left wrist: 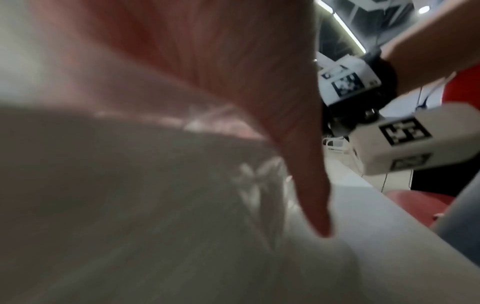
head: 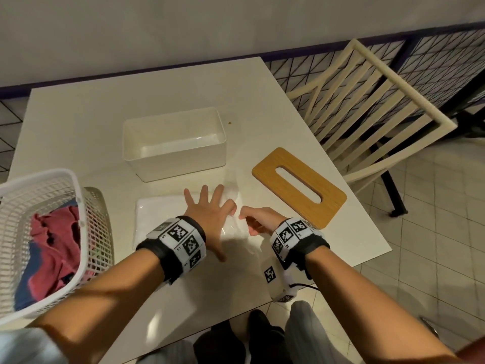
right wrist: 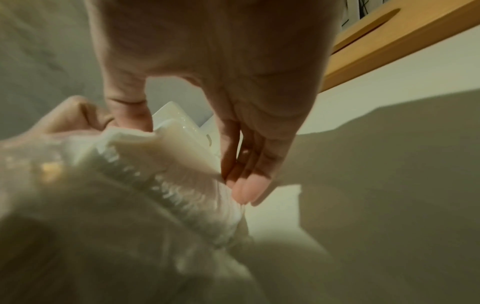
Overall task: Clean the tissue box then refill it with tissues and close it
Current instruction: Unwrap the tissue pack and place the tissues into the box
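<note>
1. Left hand (head: 207, 211) flat, fingers spread, pressing pack (head: 154, 219); right hand (head: 258, 221) pinches its wrapper (right wrist: 182, 148).
2. Box (head: 174, 143) open, empty, behind pack; lid (head: 299, 186) beside.
3. We judge filling and closing remain.

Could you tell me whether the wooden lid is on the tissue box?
No, the lid lies flat on the table, right of the open box.
</note>
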Available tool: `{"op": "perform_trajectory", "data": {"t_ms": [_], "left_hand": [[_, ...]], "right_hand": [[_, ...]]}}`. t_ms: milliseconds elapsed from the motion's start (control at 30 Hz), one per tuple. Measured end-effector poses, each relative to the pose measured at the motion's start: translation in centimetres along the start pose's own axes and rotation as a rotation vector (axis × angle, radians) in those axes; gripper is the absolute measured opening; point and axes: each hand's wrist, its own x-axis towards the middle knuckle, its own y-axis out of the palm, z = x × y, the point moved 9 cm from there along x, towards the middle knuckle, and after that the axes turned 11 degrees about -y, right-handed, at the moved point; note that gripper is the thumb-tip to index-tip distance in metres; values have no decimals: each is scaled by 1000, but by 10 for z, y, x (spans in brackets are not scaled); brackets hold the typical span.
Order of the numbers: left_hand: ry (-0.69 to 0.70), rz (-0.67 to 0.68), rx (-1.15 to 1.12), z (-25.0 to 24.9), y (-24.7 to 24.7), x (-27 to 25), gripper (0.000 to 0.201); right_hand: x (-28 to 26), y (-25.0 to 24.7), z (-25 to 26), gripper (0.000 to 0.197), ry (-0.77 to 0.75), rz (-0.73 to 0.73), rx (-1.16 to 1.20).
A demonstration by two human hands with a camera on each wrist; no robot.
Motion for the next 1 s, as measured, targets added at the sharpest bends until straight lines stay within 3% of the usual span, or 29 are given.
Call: {"op": "perform_trajectory", "data": {"t_ms": [133,400,467,600,667,733,767,867,933,1000], "left_hand": [[23,-92,-64,1,-6,1,84],[60,-185,-170,10,-13,-2,85],[74,-197,-189,10,-14,-2,90],[55,-216,-342,22,-26,-10,123],[-79,-305,-475,48,-35,-18,111],[-309,-366,-629,86,-30,-28,87],[-451,-330,-705,105,-19,-32,80],[-810,-36,-976,138,30,-46,74],[-897,65,-1147,140,49,-48,72],[-927,57,-1218,142,56,-48,71]], "right_hand": [[0,0,10,20,-16,-8,-58],[2,10,18,17,-77,23,23],[2,12,21,17,-85,25,30],[5,10,22,19,-88,30,58],[6,8,20,21,-73,39,54],[9,5,18,22,-69,31,58],[11,3,18,21,-71,24,63],[14,3,17,17,-56,1,142],[18,4,17,17,-41,-25,234],[20,5,16,16,3,-41,266]]}}
